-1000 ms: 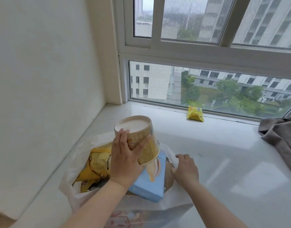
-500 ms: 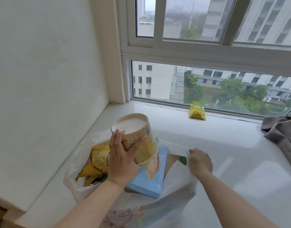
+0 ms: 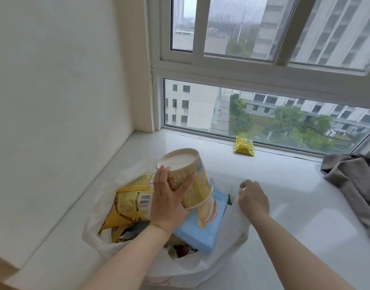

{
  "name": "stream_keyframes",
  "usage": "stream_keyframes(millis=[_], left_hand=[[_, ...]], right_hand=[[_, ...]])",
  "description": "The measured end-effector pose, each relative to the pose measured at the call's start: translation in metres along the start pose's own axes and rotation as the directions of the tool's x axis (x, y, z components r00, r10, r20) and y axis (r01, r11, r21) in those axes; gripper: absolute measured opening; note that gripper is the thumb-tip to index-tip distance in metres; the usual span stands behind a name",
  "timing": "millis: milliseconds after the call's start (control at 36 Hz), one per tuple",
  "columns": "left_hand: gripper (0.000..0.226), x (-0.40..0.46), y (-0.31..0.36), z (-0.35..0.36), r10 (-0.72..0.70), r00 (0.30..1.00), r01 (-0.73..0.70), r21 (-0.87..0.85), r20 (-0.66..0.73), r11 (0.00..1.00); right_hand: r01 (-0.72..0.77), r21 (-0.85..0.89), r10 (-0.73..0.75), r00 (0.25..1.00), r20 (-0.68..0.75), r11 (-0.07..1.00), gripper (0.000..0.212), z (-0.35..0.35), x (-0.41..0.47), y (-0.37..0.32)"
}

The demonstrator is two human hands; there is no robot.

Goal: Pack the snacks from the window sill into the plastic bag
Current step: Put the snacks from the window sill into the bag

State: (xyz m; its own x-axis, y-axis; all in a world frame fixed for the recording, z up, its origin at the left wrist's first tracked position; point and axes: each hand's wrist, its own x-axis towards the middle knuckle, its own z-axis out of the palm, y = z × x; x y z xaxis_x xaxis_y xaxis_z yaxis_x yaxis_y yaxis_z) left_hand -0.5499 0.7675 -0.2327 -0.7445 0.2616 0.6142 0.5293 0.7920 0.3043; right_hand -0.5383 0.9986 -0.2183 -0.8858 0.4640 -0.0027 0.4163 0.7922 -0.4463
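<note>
Head view shows the left hand gripping an upturned snack cup directly above the plastic bag, whose rim the right hand pinches open; one yellow packet lies far off by the glass, nearer the right hand.

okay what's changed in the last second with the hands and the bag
The right hand moved from the blue packet out to the right, pulling the plastic bag's rim wider. The left hand still holds the tilted yellow cup over the bag. The small yellow packet stays by the window.
</note>
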Motion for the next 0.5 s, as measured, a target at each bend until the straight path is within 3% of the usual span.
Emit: stream_keyframes(millis=[56, 83, 139, 222, 278, 333, 389, 500], left_hand=[[0.093, 0.0, -0.001, 0.001, -0.003, 1.0, 0.003, 0.006, 0.007, 1.0], [0.093, 0.0, -0.002, 0.001, -0.004, 1.0, 0.003, 0.01, 0.007, 1.0], [0.092, 0.0, -0.003, 0.002, 0.003, 1.0, -0.003, 0.025, 0.0, 1.0], [0.091, 0.002, -0.004, 0.002, 0.018, 1.0, -0.018, 0.036, -0.008, 0.999], [0.092, 0.004, -0.004, 0.002, 0.013, 1.0, -0.013, 0.036, -0.006, 0.999], [0.093, 0.004, -0.004, 0.002, 0.017, 1.0, -0.016, 0.034, -0.004, 0.999], [0.093, 0.005, -0.003, 0.002, 0.022, 1.0, -0.022, 0.031, 0.001, 0.999], [0.092, 0.005, -0.004, 0.003, 0.022, 1.0, -0.022, 0.028, 0.008, 0.999]], right_hand=[[0.259, 0.022, -0.254, 0.957, -0.14, 0.966, 0.019, 0.006, -0.008, -0.006], [0.366, 0.046, -0.357, 0.923, -0.144, 0.929, 0.021, 0.008, -0.012, -0.009], [0.445, 0.059, -0.445, 0.895, -0.011, 0.894, 0.022, 0.009, -0.018, -0.014], [0.382, -0.138, -0.358, 0.919, 0.168, 0.914, 0.015, 0.002, -0.016, -0.012], [0.389, -0.353, -0.295, 0.91, 0.292, 0.851, 0.014, -0.007, -0.013, -0.008], [0.416, -0.525, -0.215, 0.891, 0.401, 0.743, 0.03, -0.016, -0.014, -0.005], [0.43, -0.647, -0.178, 0.89, 0.419, 0.629, 0.036, -0.022, -0.015, -0.002], [0.387, -0.784, -0.109, 0.916, 0.385, 0.486, 0.024, -0.025, -0.012, -0.008]])
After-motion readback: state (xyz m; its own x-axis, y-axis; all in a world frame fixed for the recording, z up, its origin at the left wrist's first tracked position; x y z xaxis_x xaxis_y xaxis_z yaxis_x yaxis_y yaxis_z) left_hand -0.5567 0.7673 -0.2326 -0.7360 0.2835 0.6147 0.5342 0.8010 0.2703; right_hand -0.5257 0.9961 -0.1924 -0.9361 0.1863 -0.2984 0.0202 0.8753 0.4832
